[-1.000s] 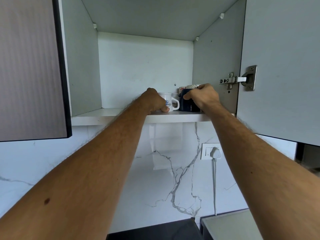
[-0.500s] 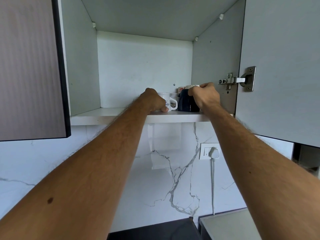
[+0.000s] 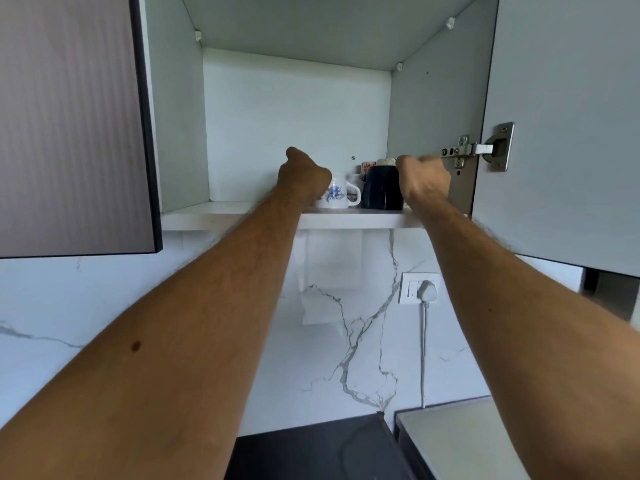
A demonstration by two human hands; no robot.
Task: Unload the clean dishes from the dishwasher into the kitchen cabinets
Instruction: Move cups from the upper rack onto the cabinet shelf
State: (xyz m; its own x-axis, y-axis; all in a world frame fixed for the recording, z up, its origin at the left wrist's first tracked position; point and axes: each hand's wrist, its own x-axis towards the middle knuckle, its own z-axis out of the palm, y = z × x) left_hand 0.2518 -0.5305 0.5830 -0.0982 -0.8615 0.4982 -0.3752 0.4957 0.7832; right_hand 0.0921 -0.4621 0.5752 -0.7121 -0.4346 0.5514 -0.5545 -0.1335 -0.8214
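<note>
Left hand grips white mug; right hand grips dark mug.

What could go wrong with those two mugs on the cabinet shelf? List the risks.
1. The white floral mug, held by the left hand, and the dark blue mug, held by the right hand, stand close together; they could knock and chip.
2. Both sit near the shelf front edge; a nudge while letting go might tip one off.

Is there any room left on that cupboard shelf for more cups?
Yes: the shelf lies bare from the cabinet's left wall to the left hand. The right part is crowded: white floral mug, dark blue mug, right hand, more cups behind.
</note>
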